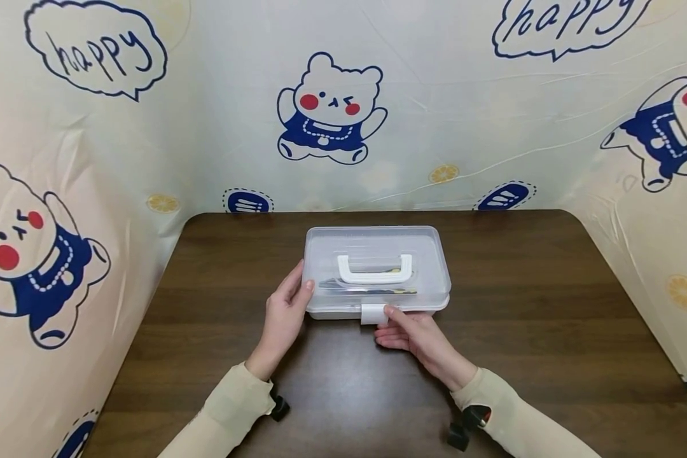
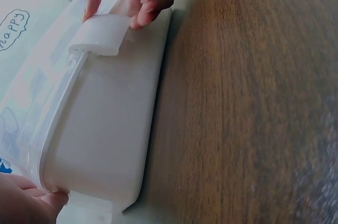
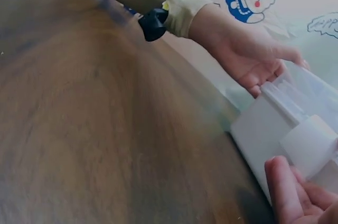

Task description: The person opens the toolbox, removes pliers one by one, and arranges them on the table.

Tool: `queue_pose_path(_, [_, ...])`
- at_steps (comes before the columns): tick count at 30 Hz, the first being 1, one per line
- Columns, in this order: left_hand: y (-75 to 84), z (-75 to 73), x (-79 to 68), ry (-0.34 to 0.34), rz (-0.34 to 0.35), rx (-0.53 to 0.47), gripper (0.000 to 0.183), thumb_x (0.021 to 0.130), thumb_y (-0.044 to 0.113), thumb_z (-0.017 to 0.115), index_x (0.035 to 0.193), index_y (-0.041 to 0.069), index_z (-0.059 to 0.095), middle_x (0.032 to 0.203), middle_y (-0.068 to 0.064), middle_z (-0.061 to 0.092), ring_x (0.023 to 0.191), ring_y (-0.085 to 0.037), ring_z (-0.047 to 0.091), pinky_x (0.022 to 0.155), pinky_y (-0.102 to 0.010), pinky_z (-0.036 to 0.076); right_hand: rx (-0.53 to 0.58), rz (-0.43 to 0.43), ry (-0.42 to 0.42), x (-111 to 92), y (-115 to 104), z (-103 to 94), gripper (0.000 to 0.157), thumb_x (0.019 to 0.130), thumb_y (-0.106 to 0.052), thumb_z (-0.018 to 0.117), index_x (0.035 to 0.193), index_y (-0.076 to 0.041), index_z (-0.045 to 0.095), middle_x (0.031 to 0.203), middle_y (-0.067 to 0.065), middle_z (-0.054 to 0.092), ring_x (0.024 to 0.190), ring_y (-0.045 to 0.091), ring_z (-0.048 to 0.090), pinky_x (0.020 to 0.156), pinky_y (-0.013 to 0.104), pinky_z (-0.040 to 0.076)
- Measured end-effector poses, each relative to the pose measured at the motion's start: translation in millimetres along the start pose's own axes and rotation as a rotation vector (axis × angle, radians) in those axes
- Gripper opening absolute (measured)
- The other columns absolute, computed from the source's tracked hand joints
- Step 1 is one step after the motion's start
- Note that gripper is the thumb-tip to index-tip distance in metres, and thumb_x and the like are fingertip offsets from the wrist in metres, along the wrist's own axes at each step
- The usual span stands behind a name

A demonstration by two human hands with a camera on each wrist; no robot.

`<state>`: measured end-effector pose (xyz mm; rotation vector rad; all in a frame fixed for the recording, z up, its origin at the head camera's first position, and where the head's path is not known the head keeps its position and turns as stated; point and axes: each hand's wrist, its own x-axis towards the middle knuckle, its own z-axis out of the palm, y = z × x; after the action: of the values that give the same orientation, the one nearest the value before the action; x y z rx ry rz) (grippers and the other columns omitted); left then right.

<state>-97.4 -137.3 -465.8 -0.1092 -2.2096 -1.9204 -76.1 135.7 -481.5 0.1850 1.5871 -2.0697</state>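
Box (image 1: 378,242) near the surface (image 1: 206,305) far edge, left hand (image 1: 283,312) fingers clamped on its side, right hand (image 1: 420,340) fingers pinching the latch (image 1: 372,314).

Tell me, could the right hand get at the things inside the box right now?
Probably not: the lid covers the things inside, so it would have to come up first. The right hand is only touching the latch.

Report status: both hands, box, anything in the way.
Left hand grips left end of box. Right hand pinches white latch at front. Lid down. No obstruction seen at the latch.
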Motion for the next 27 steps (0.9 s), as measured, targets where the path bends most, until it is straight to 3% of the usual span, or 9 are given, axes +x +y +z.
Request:
queue_pose_path(6, [-1.5, -1.5, 0.3, 0.001, 0.002, 0.003, 0.049, 0.104, 0.007, 0.063, 0.151, -0.001, 0.051, 0.155, -0.016, 0.051, 0.141, -0.026, 0.050, 0.104, -0.014, 0.044, -0.031, -0.007, -0.039, 0.7, -1.6, 0.7, 0.059, 0.107, -0.033, 0.059, 0.127, 0.022, 0.056, 0.106, 0.025, 0.075, 0.091, 0.022, 0.077, 0.086, 0.036, 0.062])
queue_pose_path(18, [-2.5, -2.9, 0.8, -0.017, 0.008, 0.004, 0.050, 0.104, 0.007, 0.063, 0.152, 0.000, 0.050, 0.156, -0.016, 0.050, 0.142, -0.027, 0.049, 0.105, -0.014, 0.043, -0.151, -0.013, -0.025, -1.4, -3.6, 5.3, 0.063, 0.108, -0.038, 0.057, 0.123, 0.023, 0.060, 0.102, 0.026, 0.075, 0.083, 0.020, 0.076, 0.080, 0.036, 0.063])
queue_pose_path(27, [-4.9, -0.4, 0.8, -0.028, 0.014, -0.002, 0.050, 0.105, 0.007, 0.061, 0.152, -0.001, 0.049, 0.158, -0.016, 0.049, 0.142, -0.027, 0.048, 0.106, -0.014, 0.043, -0.127, 0.004, -0.005, -3.4, -1.4, 6.3, 0.063, 0.107, -0.038, 0.058, 0.118, 0.024, 0.062, 0.095, 0.020, 0.077, 0.080, 0.019, 0.076, 0.077, 0.034, 0.063])
